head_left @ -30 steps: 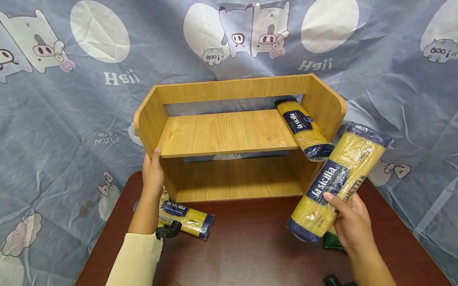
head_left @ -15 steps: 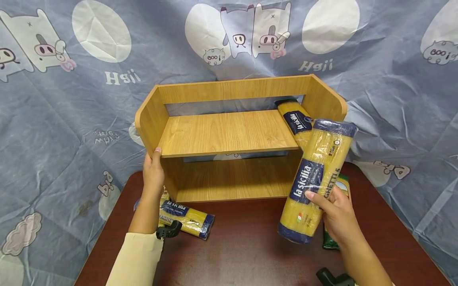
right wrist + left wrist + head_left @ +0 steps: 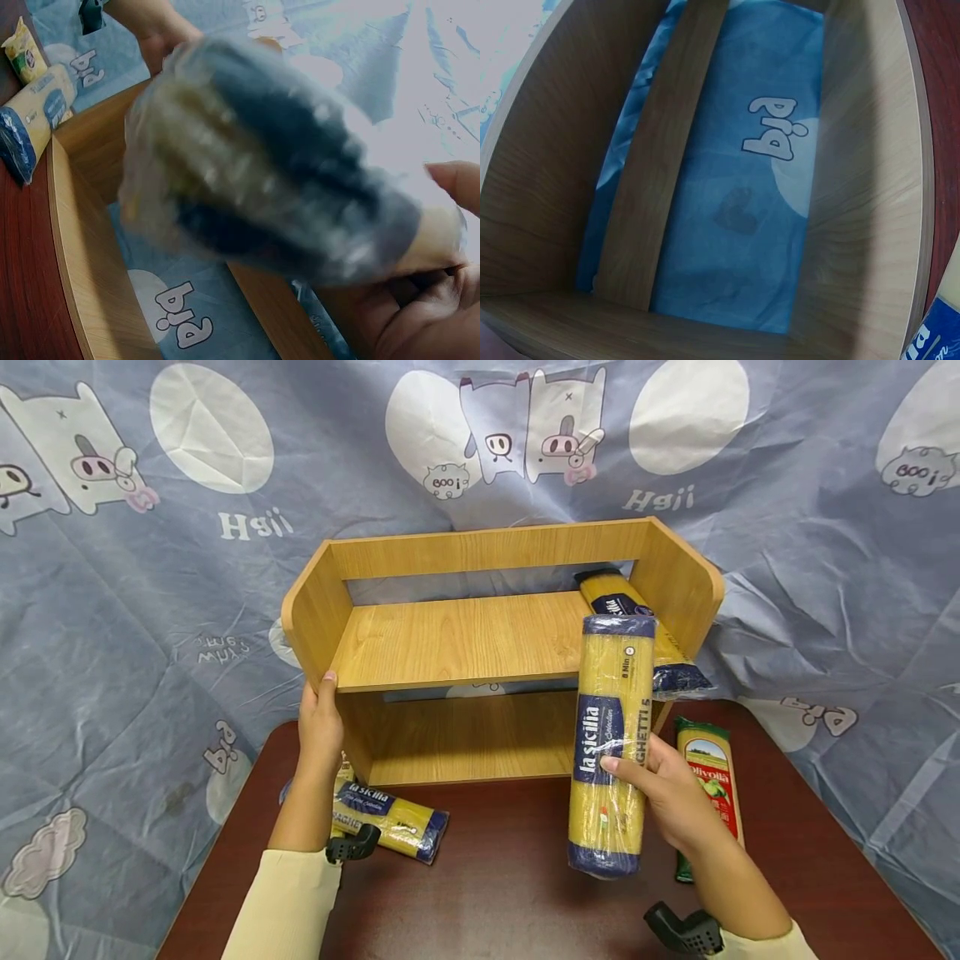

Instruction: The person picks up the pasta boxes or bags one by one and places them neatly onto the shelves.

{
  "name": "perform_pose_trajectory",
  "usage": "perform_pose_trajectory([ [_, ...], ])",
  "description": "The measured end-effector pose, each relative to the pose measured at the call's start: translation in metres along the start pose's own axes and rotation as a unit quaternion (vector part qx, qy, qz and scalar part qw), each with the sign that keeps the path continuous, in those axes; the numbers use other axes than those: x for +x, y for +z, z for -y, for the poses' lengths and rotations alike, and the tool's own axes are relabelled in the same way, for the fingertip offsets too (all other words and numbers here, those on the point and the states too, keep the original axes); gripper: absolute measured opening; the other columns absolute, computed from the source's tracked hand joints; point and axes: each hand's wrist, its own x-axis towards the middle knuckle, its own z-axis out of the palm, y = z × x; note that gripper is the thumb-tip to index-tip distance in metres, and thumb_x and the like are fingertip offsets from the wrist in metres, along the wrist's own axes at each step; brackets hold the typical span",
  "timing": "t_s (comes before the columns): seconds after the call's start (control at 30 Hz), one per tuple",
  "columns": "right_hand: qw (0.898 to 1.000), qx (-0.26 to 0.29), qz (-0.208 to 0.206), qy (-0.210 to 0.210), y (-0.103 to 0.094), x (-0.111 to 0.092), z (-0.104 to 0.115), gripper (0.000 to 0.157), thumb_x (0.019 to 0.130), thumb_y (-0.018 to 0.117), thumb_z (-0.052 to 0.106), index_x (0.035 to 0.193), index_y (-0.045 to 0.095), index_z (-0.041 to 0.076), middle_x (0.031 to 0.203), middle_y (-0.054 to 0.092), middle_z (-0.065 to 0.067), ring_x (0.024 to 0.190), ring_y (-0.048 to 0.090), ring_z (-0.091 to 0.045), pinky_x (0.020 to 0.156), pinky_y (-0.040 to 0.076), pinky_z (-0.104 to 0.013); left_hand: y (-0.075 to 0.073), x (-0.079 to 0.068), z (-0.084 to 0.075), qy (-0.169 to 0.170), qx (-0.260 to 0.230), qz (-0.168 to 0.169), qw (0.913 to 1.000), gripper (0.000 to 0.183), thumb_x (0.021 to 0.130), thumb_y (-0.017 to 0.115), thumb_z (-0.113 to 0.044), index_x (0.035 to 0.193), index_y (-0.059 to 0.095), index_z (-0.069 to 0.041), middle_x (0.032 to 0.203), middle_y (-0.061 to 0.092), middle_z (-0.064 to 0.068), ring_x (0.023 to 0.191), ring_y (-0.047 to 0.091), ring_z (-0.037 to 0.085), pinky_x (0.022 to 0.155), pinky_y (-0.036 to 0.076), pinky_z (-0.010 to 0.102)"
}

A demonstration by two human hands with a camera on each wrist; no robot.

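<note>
My right hand grips a yellow spaghetti packet with dark blue ends and a blue label, thumb across its front. The packet stands nearly upright before the right part of the wooden shelf. In the right wrist view the packet's blurred end fills the middle. My left hand holds the shelf's left side panel, its thumb by the upper board. A second spaghetti packet lies on the upper board at the right, partly hidden behind the held one. The left wrist view shows the shelf's inside, not the left hand's fingers.
On the dark red table, another blue-and-yellow spaghetti packet lies left of the shelf, partly behind my left arm. A green-ended pasta packet with a red label lies at the right. A patterned cloth hangs behind.
My right hand has carried the spaghetti packet leftward and turned it from slanted to nearly upright. The green-ended packet has come into fuller view. My left hand stays on the shelf.
</note>
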Motion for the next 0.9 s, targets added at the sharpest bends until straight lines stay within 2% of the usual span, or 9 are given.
perform_pose_trajectory([
  [0.2,1.000,-0.004,0.011,0.027,0.001,0.007,-0.002,0.036,0.103,0.054,0.009,0.138,0.044,0.008,0.109,0.074,0.004,0.093,0.075,-0.017,0.080,0.062,-0.035,0.000,0.000,0.000,-0.003,0.002,-0.003,1.0000,0.052,0.106,0.041,-0.047,0.152,0.043,-0.022,0.143,0.052,0.011,0.125,0.049,0.023,0.112,0.036,0.042],
  [0.43,0.999,0.016,0.024,0.041,0.002,0.015,-0.005,0.041,0.104,0.054,0.011,0.142,0.038,0.009,0.110,0.073,0.003,0.093,0.075,-0.018,0.080,0.062,-0.037,0.000,-0.001,-0.001,-0.002,0.006,0.000,1.0000,0.054,0.106,0.041,-0.049,0.153,0.041,-0.023,0.145,0.050,0.011,0.128,0.048,0.026,0.114,0.035,0.044],
  [0.73,0.995,0.074,0.035,0.049,0.002,0.026,-0.004,0.029,0.106,0.048,0.013,0.134,0.039,0.010,0.099,0.074,0.003,0.086,0.075,-0.016,0.075,0.062,-0.034,0.000,0.000,0.000,-0.001,0.009,-0.002,1.0000,0.053,0.106,0.041,-0.048,0.153,0.041,-0.024,0.146,0.050,0.011,0.129,0.048,0.026,0.115,0.035,0.044],
  [0.9,0.995,0.088,0.034,0.044,0.000,0.032,-0.002,0.029,0.107,0.047,0.013,0.134,0.037,0.010,0.099,0.074,0.002,0.085,0.075,-0.016,0.074,0.062,-0.034,0.000,-0.001,-0.001,-0.002,0.004,0.000,1.0000,0.054,0.106,0.041,-0.047,0.153,0.041,-0.021,0.145,0.050,0.011,0.129,0.048,0.025,0.115,0.035,0.044],
])
